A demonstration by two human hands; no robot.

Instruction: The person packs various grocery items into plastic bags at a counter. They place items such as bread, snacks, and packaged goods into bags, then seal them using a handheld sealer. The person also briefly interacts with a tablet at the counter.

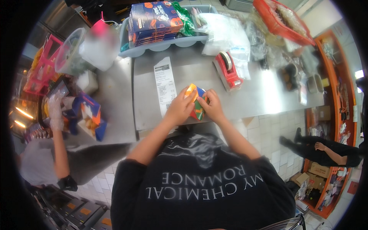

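Note:
Both my hands are on a small bundle of colourful sachets [198,110], in yellow, green, red and blue, held just above the front edge of the steel table [189,69]. My left hand [180,106] grips its left side, thumb near the yellow part. My right hand [213,105] pinches the right side by the green part. The fingers hide much of the bundle, so its exact make-up is unclear. A long printed paper receipt [165,82] lies flat by my left hand. Beyond my right hand stands a red tape dispenser [230,73] with a roll of clear tape.
A grey plastic bin [161,46] at the back holds stacked printed food boxes [156,17]. White plastic bags [225,31] lie beside it. At left, a co-worker's gloved hand [56,107] is near open boxes of food [92,123]. A red basket [284,23] sits back right; another person [325,151] is at right.

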